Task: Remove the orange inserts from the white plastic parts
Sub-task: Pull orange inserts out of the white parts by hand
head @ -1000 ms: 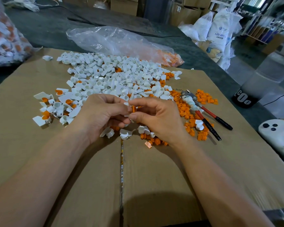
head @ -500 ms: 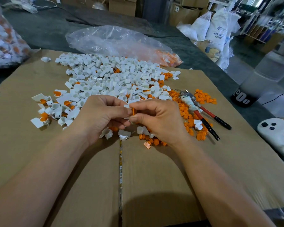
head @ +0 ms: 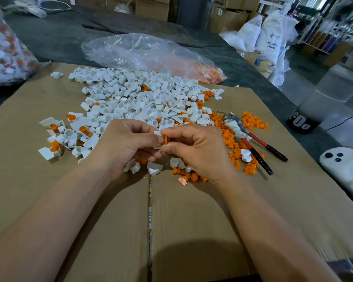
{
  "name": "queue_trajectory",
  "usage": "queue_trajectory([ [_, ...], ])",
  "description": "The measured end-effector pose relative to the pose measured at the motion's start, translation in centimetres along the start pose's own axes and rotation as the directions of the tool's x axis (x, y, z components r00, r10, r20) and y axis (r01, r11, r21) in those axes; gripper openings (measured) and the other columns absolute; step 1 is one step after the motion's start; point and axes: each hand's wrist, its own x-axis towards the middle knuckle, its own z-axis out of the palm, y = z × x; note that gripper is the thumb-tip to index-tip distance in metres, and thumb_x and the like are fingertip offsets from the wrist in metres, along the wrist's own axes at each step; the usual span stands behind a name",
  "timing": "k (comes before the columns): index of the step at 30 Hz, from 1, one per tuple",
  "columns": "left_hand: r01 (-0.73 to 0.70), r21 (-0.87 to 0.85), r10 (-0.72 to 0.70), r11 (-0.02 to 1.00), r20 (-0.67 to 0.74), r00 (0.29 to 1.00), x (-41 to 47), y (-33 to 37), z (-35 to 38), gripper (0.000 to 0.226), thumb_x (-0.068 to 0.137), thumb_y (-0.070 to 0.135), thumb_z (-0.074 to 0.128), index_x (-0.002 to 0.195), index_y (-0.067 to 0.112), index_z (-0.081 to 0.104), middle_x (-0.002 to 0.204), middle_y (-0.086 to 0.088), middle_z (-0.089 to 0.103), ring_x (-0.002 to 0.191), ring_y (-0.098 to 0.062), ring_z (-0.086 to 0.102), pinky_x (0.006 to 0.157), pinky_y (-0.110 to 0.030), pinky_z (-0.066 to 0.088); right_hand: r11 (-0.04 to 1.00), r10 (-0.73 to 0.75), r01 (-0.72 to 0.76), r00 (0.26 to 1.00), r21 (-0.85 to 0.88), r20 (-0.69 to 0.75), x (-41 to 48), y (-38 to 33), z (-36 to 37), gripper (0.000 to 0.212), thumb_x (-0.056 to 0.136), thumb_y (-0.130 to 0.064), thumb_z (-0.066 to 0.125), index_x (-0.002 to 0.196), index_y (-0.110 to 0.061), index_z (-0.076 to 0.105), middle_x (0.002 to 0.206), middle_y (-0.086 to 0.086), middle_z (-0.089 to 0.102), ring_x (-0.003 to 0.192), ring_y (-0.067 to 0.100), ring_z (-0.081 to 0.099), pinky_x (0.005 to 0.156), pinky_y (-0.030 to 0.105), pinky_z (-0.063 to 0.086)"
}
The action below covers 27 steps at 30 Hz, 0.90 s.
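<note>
Above the middle of the cardboard sheet (head: 192, 220), my left hand (head: 124, 145) and my right hand (head: 198, 149) meet fingertip to fingertip. Together they pinch one small white plastic part (head: 157, 133) with an orange insert (head: 166, 139) showing between the fingers. Behind the hands spreads a big pile of white parts (head: 143, 98). A smaller group of white parts with orange inserts (head: 59, 137) lies to the left. Loose orange inserts (head: 232, 147) are heaped to the right of my right hand, and a few more sit under it.
Red-and-black-handled pliers (head: 253, 145) lie on the orange heap at right. A clear plastic bag (head: 147, 53) lies behind the pile, and another bag of parts (head: 6, 51) sits far left. A white object (head: 342, 165) rests at the right edge.
Both hands stay together on the same part; the view has only shifted slightly. No part has visibly come apart.
</note>
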Motion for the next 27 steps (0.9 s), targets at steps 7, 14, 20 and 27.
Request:
queue_trajectory([
  [7, 0.004, -0.018, -0.005, 1.0, -0.011, 1.0, 0.0, 0.0, 0.1, 0.02, 0.053, 0.011, 0.07, 0.069, 0.001, 0.062, 0.055, -0.012, 0.064, 0.046, -0.016, 0.063, 0.041, -0.017, 0.048, 0.998, 0.064, -0.063, 0.997, -0.032, 0.037, 0.0, -0.2, -0.3, 0.032, 0.073, -0.007, 0.073, 0.104, -0.005, 0.067, 0.086, -0.005, 0.068, 0.078, 0.004, 0.067, 0.074, 0.02, 0.055],
  [14, -0.043, -0.015, 0.042, 0.999, -0.054, 0.998, 0.1, 0.0, 0.2, 0.009, 0.073, -0.005, 0.066, 0.071, 0.002, 0.061, 0.053, -0.007, 0.064, 0.047, -0.017, 0.063, 0.043, -0.018, 0.049, 0.978, 0.119, -0.152, 0.97, -0.145, -0.21, 0.6, 0.0, -3.2, 0.019, 0.078, -0.026, 0.069, 0.096, -0.031, 0.064, 0.081, -0.026, 0.061, 0.079, -0.009, 0.062, 0.071, 0.007, 0.048],
  [20, -0.101, 0.045, 0.104, 0.994, -0.058, 0.993, -0.1, 0.0, 0.3, 0.007, 0.074, -0.006, 0.066, 0.074, 0.001, 0.063, 0.052, -0.005, 0.064, 0.047, -0.014, 0.062, 0.044, -0.017, 0.048, 0.844, 0.281, -0.454, 0.828, -0.286, -0.486, 0.2, 2.1, -9.1, 0.026, 0.083, -0.034, 0.065, 0.106, -0.023, 0.067, 0.088, -0.019, 0.064, 0.077, -0.015, 0.056, 0.065, 0.005, 0.042],
  [27, -0.108, 0.071, 0.113, 0.992, -0.06, 0.992, -0.2, 0.0, 0.3, 0.008, 0.075, -0.006, 0.066, 0.076, 0.001, 0.062, 0.052, -0.004, 0.064, 0.048, -0.013, 0.063, 0.046, -0.018, 0.05, 0.546, 0.667, -0.736, 0.671, -0.4, -0.323, -0.9, 3.1, -11.8, 0.07, 0.076, -0.051, 0.066, 0.133, -0.016, 0.047, 0.135, 0.005, 0.049, 0.11, 0.017, 0.049, 0.08, 0.029, 0.036],
])
